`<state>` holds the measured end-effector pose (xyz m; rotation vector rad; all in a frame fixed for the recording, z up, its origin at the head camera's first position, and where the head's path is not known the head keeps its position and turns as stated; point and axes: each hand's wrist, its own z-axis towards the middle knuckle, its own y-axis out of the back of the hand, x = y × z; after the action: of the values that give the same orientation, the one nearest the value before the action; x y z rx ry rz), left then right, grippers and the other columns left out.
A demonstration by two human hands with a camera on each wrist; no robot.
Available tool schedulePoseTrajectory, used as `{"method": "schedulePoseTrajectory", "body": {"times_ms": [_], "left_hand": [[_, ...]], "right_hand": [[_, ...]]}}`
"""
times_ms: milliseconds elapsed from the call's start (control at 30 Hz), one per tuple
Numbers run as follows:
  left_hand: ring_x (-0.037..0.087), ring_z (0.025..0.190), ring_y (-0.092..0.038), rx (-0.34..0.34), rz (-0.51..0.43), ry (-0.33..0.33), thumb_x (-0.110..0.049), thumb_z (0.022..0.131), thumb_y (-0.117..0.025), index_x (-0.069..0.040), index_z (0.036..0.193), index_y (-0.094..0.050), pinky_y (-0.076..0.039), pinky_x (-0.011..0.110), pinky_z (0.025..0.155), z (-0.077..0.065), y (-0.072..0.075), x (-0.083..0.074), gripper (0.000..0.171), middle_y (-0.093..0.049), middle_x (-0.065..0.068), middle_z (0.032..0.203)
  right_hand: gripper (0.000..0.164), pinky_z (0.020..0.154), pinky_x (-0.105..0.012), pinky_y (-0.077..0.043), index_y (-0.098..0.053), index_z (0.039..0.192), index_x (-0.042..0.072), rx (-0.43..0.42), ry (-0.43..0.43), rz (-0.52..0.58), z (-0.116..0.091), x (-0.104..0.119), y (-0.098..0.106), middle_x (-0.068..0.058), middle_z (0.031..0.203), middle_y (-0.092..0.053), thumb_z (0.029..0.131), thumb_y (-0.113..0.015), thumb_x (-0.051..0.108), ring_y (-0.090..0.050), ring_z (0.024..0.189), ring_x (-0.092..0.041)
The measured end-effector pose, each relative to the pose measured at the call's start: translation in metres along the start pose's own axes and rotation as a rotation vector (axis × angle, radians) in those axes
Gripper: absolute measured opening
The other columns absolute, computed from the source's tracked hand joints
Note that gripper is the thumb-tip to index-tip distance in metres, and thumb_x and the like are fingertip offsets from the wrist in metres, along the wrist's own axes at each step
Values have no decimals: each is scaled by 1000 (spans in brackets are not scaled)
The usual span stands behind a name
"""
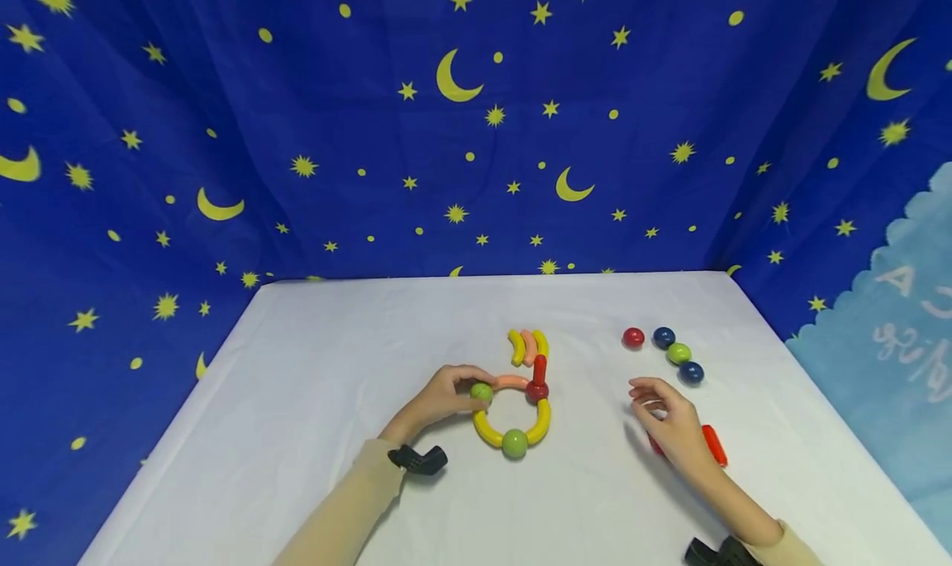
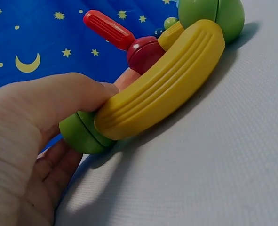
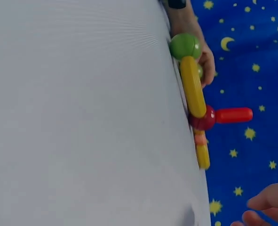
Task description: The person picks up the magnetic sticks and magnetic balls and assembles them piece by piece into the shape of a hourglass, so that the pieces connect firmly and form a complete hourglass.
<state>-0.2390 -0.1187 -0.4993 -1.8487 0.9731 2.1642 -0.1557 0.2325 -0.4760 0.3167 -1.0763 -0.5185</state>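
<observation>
On the white table lies a ring of curved yellow rods [image 1: 537, 424], a curved pink rod [image 1: 510, 381], green balls and a red ball [image 1: 537, 390]. A straight red rod [image 1: 540, 368] stands up from that red ball. My left hand [image 1: 445, 394] pinches the ring's left green ball [image 2: 82, 134] between thumb and fingers. At the near side of the ring sits another green ball [image 1: 514, 444]. My right hand [image 1: 673, 425] hovers to the right, fingers loosely bent and holding nothing. Beneath and beside it lie red rods [image 1: 714, 445], partly hidden by the hand.
Behind the ring are loose curved rods, two yellow [image 1: 516, 348] and one pink [image 1: 529, 348]. At the back right lie a red ball [image 1: 634, 338], a lime ball [image 1: 679, 353] and two dark blue balls [image 1: 691, 373]. A blue star-patterned curtain [image 1: 476, 153] encloses the table.
</observation>
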Motion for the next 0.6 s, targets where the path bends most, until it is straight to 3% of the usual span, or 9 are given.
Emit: {"method": "schedulePoseTrajectory", "body": {"times_ms": [67,167,333,500,600], "left_hand": [[12,105,-56,-3,8,11,-10,79,-74,-15,112,-69,-43,25,97,-1,-1,-1,34,-68,2,115],[12,102,-56,-4,18,9,-5,79,-74,-11,111,-69,-44,23,94,-2,-2,-5,33,-67,6,113],[12,92,-55,4,38,-46,-5,81,-72,-2,109,-68,-45,19,81,-2,-4,-8,29,-66,17,108],[5,69,-53,-42,5,-45,-11,89,-65,-2,106,-69,-45,16,59,0,-9,-2,20,-66,17,92],[5,62,-50,-87,31,-11,-18,89,-66,-5,105,-70,-43,16,55,3,-13,0,20,-66,12,84]], "right_hand": [[33,70,-11,-47,-64,106,-2,13,0,-108,-6,-2,8,-9,90,-69,75,-68,-11,-59,80,0],[37,73,-16,-48,-64,108,1,42,-12,-255,-12,-3,15,-9,94,-69,73,-73,-7,-61,83,-8],[42,77,-28,-52,-63,111,3,93,-61,-343,-14,-6,20,-8,97,-68,71,-77,-2,-63,87,-25],[45,79,-11,-46,-64,111,3,98,-52,-363,-15,-14,17,-6,95,-68,68,-79,-2,-61,86,-21],[45,77,-4,-41,-64,110,4,84,-43,-355,-14,-19,15,-4,93,-69,68,-79,-1,-60,84,-13]]}}
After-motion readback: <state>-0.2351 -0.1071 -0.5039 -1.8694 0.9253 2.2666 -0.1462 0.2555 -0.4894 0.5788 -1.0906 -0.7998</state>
